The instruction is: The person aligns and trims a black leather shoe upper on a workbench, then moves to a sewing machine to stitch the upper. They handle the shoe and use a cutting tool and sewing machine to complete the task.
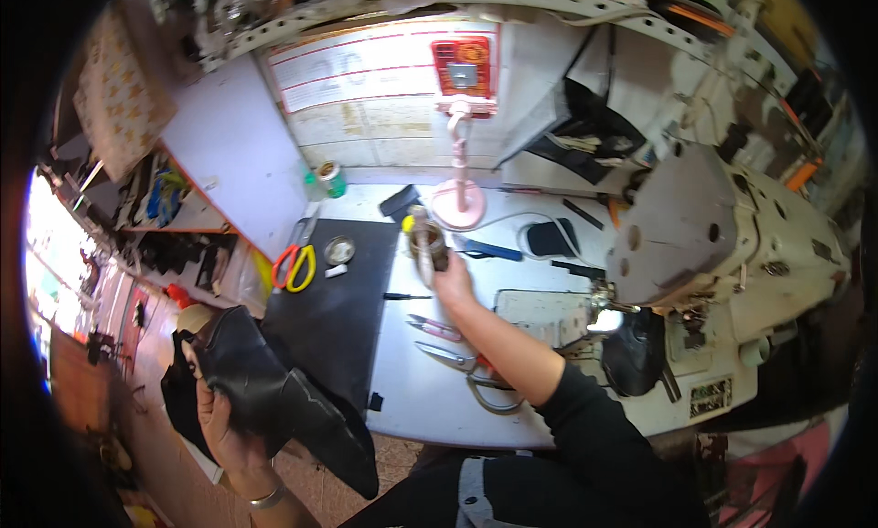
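Observation:
My left hand (pixel 224 429) grips a black leather piece (pixel 261 372) at its left edge, fingers folded over the rim. The piece has stitched panels and hangs over the table's front left corner, one pointed end drooping toward me. My right hand (pixel 451 279) reaches across the table and is closed on a small brownish jar (pixel 437 256). A pale stick-like thing (pixel 423 244) stands at the jar's left side, blurred. Part of the right hand's fingers is hidden by the jar.
A black mat (pixel 343 299) carries yellow-and-red-handled scissors (pixel 294 268) and a small round dish (pixel 339 251). Shears (pixel 448 354) and snips (pixel 433 328) lie near my right forearm. At right stands a sewing machine (pixel 690 226); behind the jar, a pink phone stand (pixel 459 199).

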`<move>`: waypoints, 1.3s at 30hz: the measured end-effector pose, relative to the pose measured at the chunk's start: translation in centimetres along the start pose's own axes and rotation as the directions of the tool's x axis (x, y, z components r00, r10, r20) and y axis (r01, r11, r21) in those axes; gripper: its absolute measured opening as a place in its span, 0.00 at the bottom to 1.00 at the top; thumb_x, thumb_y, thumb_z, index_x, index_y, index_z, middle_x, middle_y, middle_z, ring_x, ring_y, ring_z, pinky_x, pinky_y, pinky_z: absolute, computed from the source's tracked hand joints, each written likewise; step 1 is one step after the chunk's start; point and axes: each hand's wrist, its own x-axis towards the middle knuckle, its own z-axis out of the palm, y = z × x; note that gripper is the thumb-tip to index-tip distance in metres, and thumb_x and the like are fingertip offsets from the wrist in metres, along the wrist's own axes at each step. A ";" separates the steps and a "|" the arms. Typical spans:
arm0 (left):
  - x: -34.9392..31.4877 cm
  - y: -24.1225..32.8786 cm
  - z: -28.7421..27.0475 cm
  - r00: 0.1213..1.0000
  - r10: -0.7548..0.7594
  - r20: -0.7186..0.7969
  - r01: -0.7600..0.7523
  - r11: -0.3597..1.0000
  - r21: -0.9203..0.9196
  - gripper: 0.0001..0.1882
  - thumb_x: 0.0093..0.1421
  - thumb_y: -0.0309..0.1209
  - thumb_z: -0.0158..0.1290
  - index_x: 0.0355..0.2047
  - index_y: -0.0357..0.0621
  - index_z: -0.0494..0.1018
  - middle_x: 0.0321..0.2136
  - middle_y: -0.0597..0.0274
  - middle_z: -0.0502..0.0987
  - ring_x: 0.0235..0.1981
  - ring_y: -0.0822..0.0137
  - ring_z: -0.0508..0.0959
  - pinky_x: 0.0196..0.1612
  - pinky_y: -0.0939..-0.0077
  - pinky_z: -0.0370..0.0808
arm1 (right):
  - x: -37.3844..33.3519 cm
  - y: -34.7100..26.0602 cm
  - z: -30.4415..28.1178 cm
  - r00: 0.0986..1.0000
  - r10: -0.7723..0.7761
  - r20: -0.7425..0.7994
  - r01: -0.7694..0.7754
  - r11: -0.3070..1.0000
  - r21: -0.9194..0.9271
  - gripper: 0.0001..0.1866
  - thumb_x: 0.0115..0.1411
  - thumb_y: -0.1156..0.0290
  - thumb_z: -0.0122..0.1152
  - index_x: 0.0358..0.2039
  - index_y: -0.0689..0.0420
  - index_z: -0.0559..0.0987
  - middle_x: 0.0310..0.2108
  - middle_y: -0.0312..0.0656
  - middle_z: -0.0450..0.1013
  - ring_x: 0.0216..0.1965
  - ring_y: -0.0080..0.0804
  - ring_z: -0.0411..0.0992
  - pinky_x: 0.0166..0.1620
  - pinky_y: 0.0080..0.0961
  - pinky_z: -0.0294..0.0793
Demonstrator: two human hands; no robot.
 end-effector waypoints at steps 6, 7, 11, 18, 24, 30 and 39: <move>0.5 -0.3 4.9 0.987 -0.120 0.103 0.131 0.986 -0.107 0.23 0.60 0.23 0.53 0.56 0.38 0.66 0.50 0.54 0.76 0.47 0.61 0.78 0.53 0.64 0.76 | -14.3 -3.4 -8.8 0.965 -0.184 0.187 0.126 0.951 0.284 0.28 0.55 0.82 0.60 0.57 0.66 0.65 0.57 0.54 0.62 0.50 0.43 0.72 0.53 0.33 0.73; 0.6 -0.6 5.8 0.981 -0.138 0.134 0.153 0.982 -0.109 0.25 0.60 0.24 0.53 0.59 0.38 0.64 0.52 0.54 0.75 0.49 0.61 0.78 0.54 0.64 0.75 | -17.6 -3.4 -12.3 0.866 -0.463 0.189 0.453 0.886 0.094 0.28 0.55 0.81 0.60 0.57 0.65 0.66 0.57 0.54 0.63 0.51 0.46 0.71 0.54 0.36 0.72; 0.8 -2.8 10.0 0.965 -0.180 0.191 0.209 0.967 -0.145 0.28 0.59 0.23 0.54 0.60 0.36 0.62 0.52 0.52 0.74 0.50 0.60 0.77 0.55 0.65 0.75 | -24.6 -4.1 -29.7 0.498 -0.864 -0.079 0.616 0.417 -0.668 0.34 0.56 0.70 0.63 0.61 0.64 0.62 0.61 0.55 0.59 0.62 0.51 0.59 0.63 0.43 0.57; 1.3 -7.6 18.9 0.840 -0.431 0.330 0.480 0.873 -0.081 0.07 0.60 0.18 0.49 0.37 0.38 0.73 0.36 0.60 0.79 0.34 0.71 0.79 0.42 0.80 0.76 | -26.5 -11.6 -60.9 0.108 -0.430 -0.896 0.166 0.897 -0.411 0.35 0.67 0.53 0.50 0.66 0.62 0.56 0.65 0.52 0.56 0.64 0.42 0.57 0.65 0.34 0.55; 1.6 -10.1 21.2 0.751 -0.515 0.413 0.590 0.804 -0.073 0.06 0.59 0.17 0.52 0.35 0.39 0.75 0.32 0.64 0.80 0.32 0.75 0.79 0.39 0.83 0.77 | -21.6 -8.4 -70.9 0.273 -0.241 -0.932 0.245 0.954 -0.174 0.38 0.67 0.46 0.49 0.65 0.64 0.59 0.63 0.46 0.60 0.63 0.36 0.59 0.63 0.31 0.57; 2.1 -11.8 21.3 0.708 -0.596 0.379 0.638 0.770 0.020 0.06 0.59 0.18 0.54 0.36 0.41 0.76 0.31 0.66 0.80 0.31 0.75 0.80 0.37 0.83 0.78 | -20.5 -6.2 -71.8 0.276 -0.381 -0.882 0.545 0.818 -0.183 0.28 0.69 0.54 0.49 0.58 0.65 0.68 0.52 0.40 0.70 0.51 0.29 0.68 0.55 0.27 0.66; 2.0 -13.8 21.6 0.664 -0.652 0.366 0.687 0.725 0.046 0.05 0.60 0.19 0.54 0.35 0.42 0.76 0.30 0.68 0.80 0.30 0.76 0.79 0.35 0.84 0.77 | -19.4 -13.1 -76.8 0.346 -0.415 -0.841 0.178 0.909 -0.376 0.25 0.66 0.53 0.52 0.56 0.57 0.75 0.56 0.44 0.70 0.55 0.31 0.69 0.56 0.28 0.65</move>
